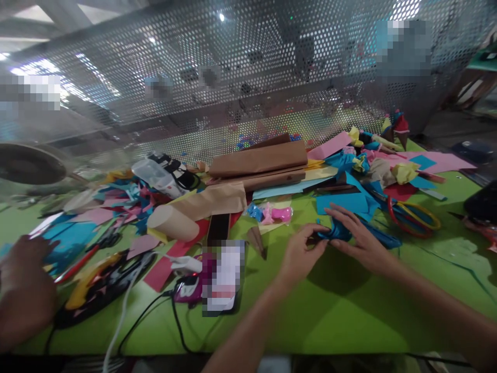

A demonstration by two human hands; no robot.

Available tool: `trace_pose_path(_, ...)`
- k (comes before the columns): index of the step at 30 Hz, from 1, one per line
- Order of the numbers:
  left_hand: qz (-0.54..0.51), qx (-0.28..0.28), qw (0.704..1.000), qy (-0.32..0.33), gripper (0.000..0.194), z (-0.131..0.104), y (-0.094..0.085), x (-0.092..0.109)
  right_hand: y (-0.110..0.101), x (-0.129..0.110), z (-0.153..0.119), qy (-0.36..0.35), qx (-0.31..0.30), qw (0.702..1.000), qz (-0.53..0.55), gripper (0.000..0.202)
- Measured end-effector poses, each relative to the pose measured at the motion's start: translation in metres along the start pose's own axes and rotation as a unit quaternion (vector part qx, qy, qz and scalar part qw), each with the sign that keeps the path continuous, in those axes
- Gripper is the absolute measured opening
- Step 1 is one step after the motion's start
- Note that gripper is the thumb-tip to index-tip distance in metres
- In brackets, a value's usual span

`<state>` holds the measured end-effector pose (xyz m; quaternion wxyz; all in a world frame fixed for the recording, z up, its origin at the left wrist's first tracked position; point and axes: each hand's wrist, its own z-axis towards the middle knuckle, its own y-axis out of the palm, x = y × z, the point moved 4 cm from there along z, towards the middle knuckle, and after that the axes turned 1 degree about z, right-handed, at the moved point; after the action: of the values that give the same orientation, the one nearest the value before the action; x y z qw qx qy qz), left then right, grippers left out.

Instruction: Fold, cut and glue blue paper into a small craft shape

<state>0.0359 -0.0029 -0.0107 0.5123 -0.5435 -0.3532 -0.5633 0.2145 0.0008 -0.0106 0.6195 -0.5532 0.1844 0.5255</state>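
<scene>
Both of my hands are around a crumpled piece of blue paper [338, 229] just above the green table. My left hand [303, 252] pinches its left side between thumb and fingers. From the right, my right hand [359, 239] presses on the same paper, its fingers fairly long and bent over the top. Part of the paper is hidden behind the fingers. Flat blue paper [341, 204] lies just beyond, and a small brown paper cone [256, 241] rests to the left of my hands. Scissors with red and yellow handles [413, 217] lie to the right.
A phone [229, 280], a purple power strip [190, 290] with cables and a glue gun with a yellow body [93, 277] are at left. Another person's hand [27, 285] reaches in there. Brown paper rolls [258, 159] and colored scraps line the back, before a perforated metal panel [248, 77].
</scene>
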Motion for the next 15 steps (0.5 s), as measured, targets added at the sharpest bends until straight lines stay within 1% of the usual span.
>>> trace_pose_path(3,-0.112,-0.018,0.992,-0.052,0.028,-0.001,0.002,-0.003,0.005,0.006,-0.002,0.053,-0.029,0.99,0.125,0.063)
trace_pose_path(6,-0.184,-0.029,0.981,-0.062,0.034,0.0,0.003,-0.003,0.011,0.007,-0.003,0.086,-0.049,0.972,0.212,0.062)
trace_pose_path(8,-0.211,-0.029,0.975,-0.06,0.037,0.0,0.004,-0.003,0.012,0.006,-0.003,0.091,-0.046,0.968,0.23,0.062)
trace_pose_path(10,-0.228,-0.033,0.971,-0.059,0.041,0.0,0.007,-0.004,0.011,0.004,-0.002,0.09,-0.034,0.969,0.227,0.064)
trace_pose_path(13,-0.228,-0.038,0.971,-0.059,0.044,-0.001,0.011,-0.004,0.009,-0.001,-0.002,0.083,-0.017,0.974,0.209,0.065)
trace_pose_path(15,-0.221,-0.036,0.973,-0.062,0.043,-0.002,0.014,-0.004,0.008,-0.004,-0.002,0.078,-0.011,0.978,0.194,0.063)
